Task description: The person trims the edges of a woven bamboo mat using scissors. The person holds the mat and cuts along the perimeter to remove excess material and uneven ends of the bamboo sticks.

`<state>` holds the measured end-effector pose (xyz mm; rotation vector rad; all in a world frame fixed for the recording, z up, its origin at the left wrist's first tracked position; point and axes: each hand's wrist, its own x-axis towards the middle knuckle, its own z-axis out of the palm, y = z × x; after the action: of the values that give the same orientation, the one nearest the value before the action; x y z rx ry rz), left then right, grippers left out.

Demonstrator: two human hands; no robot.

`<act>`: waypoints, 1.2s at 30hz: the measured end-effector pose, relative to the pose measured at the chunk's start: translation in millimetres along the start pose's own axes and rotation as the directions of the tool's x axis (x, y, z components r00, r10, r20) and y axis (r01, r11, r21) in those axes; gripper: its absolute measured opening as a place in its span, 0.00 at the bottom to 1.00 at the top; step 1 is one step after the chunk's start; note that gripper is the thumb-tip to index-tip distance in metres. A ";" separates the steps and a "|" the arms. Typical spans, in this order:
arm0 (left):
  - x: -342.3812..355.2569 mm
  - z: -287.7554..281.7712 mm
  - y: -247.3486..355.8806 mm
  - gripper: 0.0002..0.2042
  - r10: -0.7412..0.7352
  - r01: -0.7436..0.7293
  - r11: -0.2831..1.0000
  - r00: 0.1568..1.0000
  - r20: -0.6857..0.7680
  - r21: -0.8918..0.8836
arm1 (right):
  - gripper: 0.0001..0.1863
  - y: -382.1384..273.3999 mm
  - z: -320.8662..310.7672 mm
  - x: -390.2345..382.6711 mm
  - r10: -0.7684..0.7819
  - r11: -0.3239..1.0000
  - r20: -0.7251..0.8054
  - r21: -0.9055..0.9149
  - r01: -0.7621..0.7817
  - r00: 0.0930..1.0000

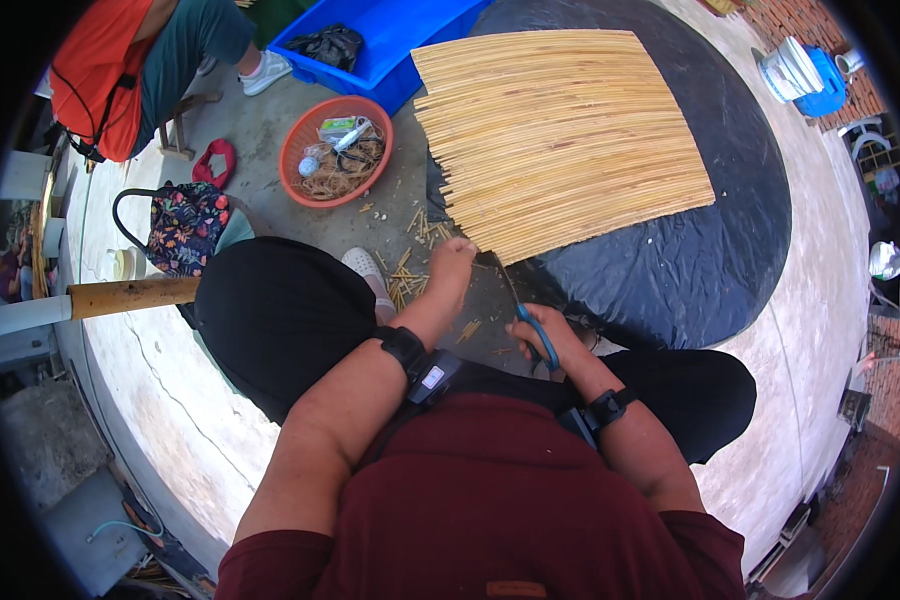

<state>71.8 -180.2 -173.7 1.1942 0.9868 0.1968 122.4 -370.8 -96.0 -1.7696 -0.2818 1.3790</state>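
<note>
A mat of yellow reed-like stalks [570, 140], bound side by side, lies on a round surface covered in black plastic [650, 270]. Scissors with blue handles [538, 338] are gripped in my right hand [560, 336], their narrow blades pointing up at the mat's near left corner. Just left of that corner, my left hand [453, 265] is closed in a pinch; whatever is between its fingertips is too small to make out. Short cut stalk pieces [403, 278] litter the floor below my left hand.
An orange basket [288, 165] holds tangled brown fibre and small items. Behind it stands a blue bin [385, 50] with a black bag. A flowered handbag [188, 225] sits at left, below a seated person in orange [100, 75]. White and blue buckets [792, 72] stand far right.
</note>
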 end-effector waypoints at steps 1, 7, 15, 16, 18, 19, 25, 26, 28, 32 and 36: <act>-2.8 1.6 3.4 0.04 -0.035 0.035 0.999 0.998 0.050 -0.004 | 0.11 0.6 -0.7 0.2 -0.012 1.000 -0.005 0.005 0.012 1.000; -18.0 6.8 27.0 0.05 -0.186 0.181 0.982 0.977 0.102 0.062 | 0.10 1.6 -2.9 1.9 0.006 1.000 -0.016 0.007 -0.006 1.000; -15.0 7.7 24.2 0.05 -0.156 0.148 0.987 0.980 0.127 0.064 | 0.10 -7.9 -1.6 1.4 0.012 0.999 -0.006 0.045 -0.012 1.000; -15.3 9.5 23.1 0.05 -0.142 0.134 0.989 0.983 0.118 0.069 | 0.10 -7.6 -1.7 1.0 0.005 0.999 -0.006 0.048 -0.005 1.000; -15.3 10.3 21.5 0.05 -0.128 0.121 0.990 0.986 0.107 0.073 | 0.10 -4.5 -1.9 2.9 0.001 1.000 -0.017 0.024 0.000 1.000; -14.6 10.6 20.8 0.05 -0.120 0.113 0.991 0.987 0.103 0.066 | 0.09 -3.3 -2.2 4.1 -0.005 1.000 -0.030 0.001 0.005 1.000; -13.6 9.9 19.7 0.05 -0.118 0.110 0.992 0.986 0.115 0.069 | 0.08 -3.8 0.2 3.6 0.008 1.000 -0.052 -0.010 -0.009 0.999; -13.5 9.8 19.2 0.05 -0.109 0.102 0.993 0.986 0.123 0.065 | 0.08 -3.9 0.4 3.4 0.009 1.000 -0.052 -0.010 -0.009 0.999; -13.4 10.5 18.8 0.05 -0.108 0.102 0.993 0.986 0.125 0.051 | 0.08 -4.0 0.9 3.2 0.008 1.000 -0.067 -0.024 -0.009 0.998; -15.3 11.1 21.3 0.05 -0.120 0.118 0.993 0.985 0.128 0.025 | 0.09 -7.8 2.1 -1.4 0.006 0.997 -0.084 -0.073 -0.012 0.996; -8.9 9.5 13.7 0.04 -0.086 0.085 0.996 0.992 0.089 0.013 | 0.10 -6.9 4.1 -4.4 -0.003 0.992 -0.090 -0.126 -0.009 0.996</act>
<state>78.3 -186.5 -157.1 1.1563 0.9595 0.0707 119.3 -367.4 -88.1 -1.9312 -0.3237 1.3038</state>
